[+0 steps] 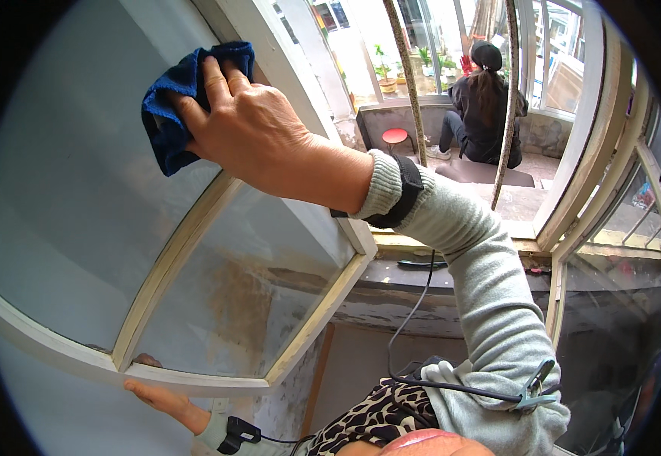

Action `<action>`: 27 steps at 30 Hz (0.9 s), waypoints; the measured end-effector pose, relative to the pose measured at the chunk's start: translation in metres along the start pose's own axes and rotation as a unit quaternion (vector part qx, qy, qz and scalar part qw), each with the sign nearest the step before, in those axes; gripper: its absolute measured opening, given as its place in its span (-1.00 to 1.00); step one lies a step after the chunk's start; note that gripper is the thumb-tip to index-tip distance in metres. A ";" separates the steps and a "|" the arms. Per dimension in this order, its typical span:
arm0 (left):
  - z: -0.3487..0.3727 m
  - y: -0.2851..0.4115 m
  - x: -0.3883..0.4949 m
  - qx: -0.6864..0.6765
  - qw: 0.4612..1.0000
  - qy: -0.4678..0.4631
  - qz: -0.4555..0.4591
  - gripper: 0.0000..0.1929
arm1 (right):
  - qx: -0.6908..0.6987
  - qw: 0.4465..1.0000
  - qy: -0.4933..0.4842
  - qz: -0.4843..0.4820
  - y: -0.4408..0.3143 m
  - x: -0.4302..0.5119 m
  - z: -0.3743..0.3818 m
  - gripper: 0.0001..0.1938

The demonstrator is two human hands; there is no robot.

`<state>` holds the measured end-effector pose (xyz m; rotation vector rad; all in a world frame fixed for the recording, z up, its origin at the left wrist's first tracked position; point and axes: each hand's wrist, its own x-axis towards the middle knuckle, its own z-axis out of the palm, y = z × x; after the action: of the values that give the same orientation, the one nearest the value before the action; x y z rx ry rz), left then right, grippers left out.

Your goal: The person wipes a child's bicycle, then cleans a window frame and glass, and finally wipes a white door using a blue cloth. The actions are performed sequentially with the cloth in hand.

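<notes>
A folded blue cloth [174, 122] is under my right hand [245, 117], pressed near the top of an opened wooden window sash [165, 273]. My fingers spread over the cloth, and part of it bunches up around them. The sash has white and yellowed paint, with a crossbar between two glass panes [239, 296]. At the lower left, my left hand [162, 399] grips the sash's outer rail. Its thumb lies on the near side, and fingertips show faintly through the glass; the rail hides the rest.
Rusty vertical bars [407, 74] cross the window opening. Beyond them a person [484, 108] in dark clothes and red gloves sits near a red stool [395, 135]. A dark-handled tool [421, 264] lies on the sill [376, 271]. A black cable [392, 342] hangs beside my right arm. Another sash [610, 308] stands at right.
</notes>
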<state>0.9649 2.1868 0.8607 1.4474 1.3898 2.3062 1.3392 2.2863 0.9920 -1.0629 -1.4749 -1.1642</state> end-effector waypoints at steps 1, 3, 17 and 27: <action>0.000 0.001 0.000 0.001 1.000 -0.005 -0.001 -0.24 | -0.009 1.000 -0.005 -0.004 0.000 -0.002 -0.001 -0.45; -0.001 0.003 0.000 0.001 1.000 -0.019 -0.002 -0.25 | -0.034 0.999 -0.015 -0.024 0.000 -0.005 -0.002 -0.47; 0.004 0.006 -0.002 -0.032 0.999 0.008 -0.011 -0.25 | 0.031 0.995 0.044 -0.080 -0.028 -0.016 -0.010 -0.74; -0.028 -0.041 0.007 -0.056 0.997 -0.043 0.025 -0.34 | 0.143 0.980 -0.037 -0.130 -0.075 0.005 -0.029 -0.42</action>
<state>0.9245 2.1963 0.8315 1.5448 1.1955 2.2797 1.2704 2.2457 0.9878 -0.7372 -1.8188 -1.0563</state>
